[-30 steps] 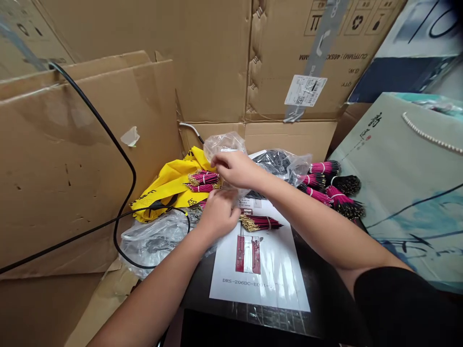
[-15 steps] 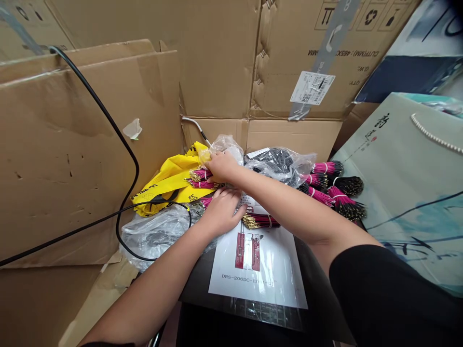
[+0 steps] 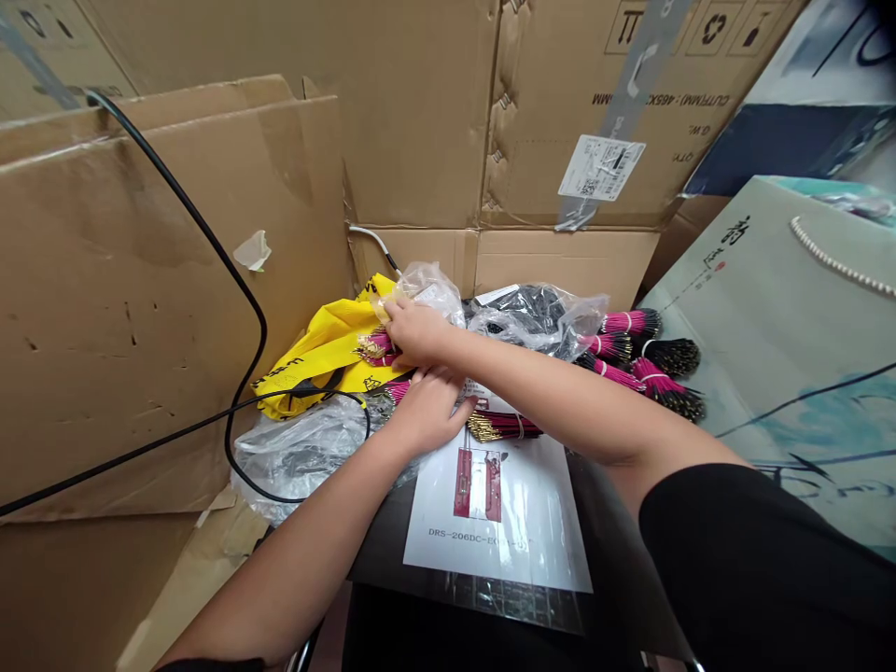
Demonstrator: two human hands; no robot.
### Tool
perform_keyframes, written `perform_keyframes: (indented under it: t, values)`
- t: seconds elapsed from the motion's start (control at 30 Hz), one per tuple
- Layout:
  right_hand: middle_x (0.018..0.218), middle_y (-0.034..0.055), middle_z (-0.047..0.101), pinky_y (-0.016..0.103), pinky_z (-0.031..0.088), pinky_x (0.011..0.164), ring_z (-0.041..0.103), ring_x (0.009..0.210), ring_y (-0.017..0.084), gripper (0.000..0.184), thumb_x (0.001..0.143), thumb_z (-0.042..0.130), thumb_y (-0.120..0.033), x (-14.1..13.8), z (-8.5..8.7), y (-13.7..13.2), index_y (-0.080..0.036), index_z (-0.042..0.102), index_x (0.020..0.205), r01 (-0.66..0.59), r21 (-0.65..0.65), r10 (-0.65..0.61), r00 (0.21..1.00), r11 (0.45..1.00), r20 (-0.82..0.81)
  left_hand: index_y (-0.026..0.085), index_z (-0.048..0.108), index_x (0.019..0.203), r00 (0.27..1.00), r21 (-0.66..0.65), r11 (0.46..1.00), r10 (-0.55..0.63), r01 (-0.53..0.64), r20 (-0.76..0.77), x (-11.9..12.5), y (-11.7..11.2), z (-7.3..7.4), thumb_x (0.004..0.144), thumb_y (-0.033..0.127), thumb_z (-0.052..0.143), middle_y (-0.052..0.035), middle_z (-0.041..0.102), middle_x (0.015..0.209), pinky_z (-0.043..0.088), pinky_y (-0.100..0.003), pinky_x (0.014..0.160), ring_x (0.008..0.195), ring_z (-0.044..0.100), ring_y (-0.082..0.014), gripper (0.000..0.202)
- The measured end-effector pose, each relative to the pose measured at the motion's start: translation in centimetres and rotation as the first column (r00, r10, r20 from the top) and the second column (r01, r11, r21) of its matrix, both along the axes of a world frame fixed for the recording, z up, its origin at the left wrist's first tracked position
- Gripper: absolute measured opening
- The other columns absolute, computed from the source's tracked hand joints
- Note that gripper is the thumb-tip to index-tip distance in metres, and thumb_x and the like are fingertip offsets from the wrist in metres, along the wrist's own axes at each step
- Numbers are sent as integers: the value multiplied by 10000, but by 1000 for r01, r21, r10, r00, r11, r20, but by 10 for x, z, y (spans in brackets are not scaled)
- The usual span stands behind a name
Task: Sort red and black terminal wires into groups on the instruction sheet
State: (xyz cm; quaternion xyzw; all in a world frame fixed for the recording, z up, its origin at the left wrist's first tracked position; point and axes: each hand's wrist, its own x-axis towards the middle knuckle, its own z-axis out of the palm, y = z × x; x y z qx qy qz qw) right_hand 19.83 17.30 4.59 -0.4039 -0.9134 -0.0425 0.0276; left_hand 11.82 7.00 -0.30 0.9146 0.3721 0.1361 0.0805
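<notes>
Yellow fabric of a crumpled bag (image 3: 318, 355) is spreading out at about 10 o'clock from the hands, with bundled magenta wires (image 3: 374, 347) tipped in gold pins lying on it. The right hand (image 3: 418, 331) is reaching across above the left arm and pressing down on that bundle, beside a clear plastic bag (image 3: 428, 289) that is bunching up at 12 o'clock. Its grip looks curled around the wires and plastic, but the fingers hide whether it is clamped on anything, so I cannot tell. The left hand (image 3: 428, 411) is lying palm down at the edge of the heap with its fingers together, and I cannot tell whether its grip is holding anything. A tied wire bundle (image 3: 504, 427) is resting just beside its fingertips at 3 o'clock, on a printed sheet (image 3: 504, 560) marked DRS-206DC. The sheet is lying flat on a black surface (image 3: 382, 560), apparently turned to face the person for reading. More tied bundles (image 3: 630, 324) are lying at 2 o'clock against a pale green gift bag (image 3: 784, 317), which, with the cardboard flaps (image 3: 175, 280), is hemming the pile in.
</notes>
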Motion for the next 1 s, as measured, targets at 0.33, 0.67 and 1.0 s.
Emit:
perform_keyframes:
  t: [0.33, 0.67, 1.0]
  values:
    - [929, 133, 726, 335, 516, 811, 676, 919, 255, 350, 801, 775, -438, 10, 23, 40, -107, 727, 903, 128, -515, -294, 922, 848, -254, 166, 560, 1277, 1000, 11, 1000, -3, 3, 26, -2, 1, -1, 1042, 459, 396, -126, 652, 1289, 244, -578, 1229, 1265, 555, -286, 410]
    - [915, 78, 723, 198, 526, 618, 680, 752, 113, 216, 1022, 558, -364, 29, 27, 36, -154, 598, 995, -331, -827, -635, 531, 454, -561, 193, 672, 1136, 982, 110, 993, -68, 49, 176, -9, 2, 7, 1008, 335, 464, -56, 740, 1144, 341, -452, 1192, 1107, 651, -213, 283]
    - [760, 21, 707, 141, 453, 462, 632, 582, 72, 174, 1023, 575, -277, 39, 49, 17, -136, 600, 924, -568, -768, -775, 326, 296, -540, 162, 621, 1315, 816, 170, 801, 541, -574, 203, -44, 34, 21, 960, 295, 436, -166, 648, 1335, 386, -616, 1090, 1261, 543, -380, 422]
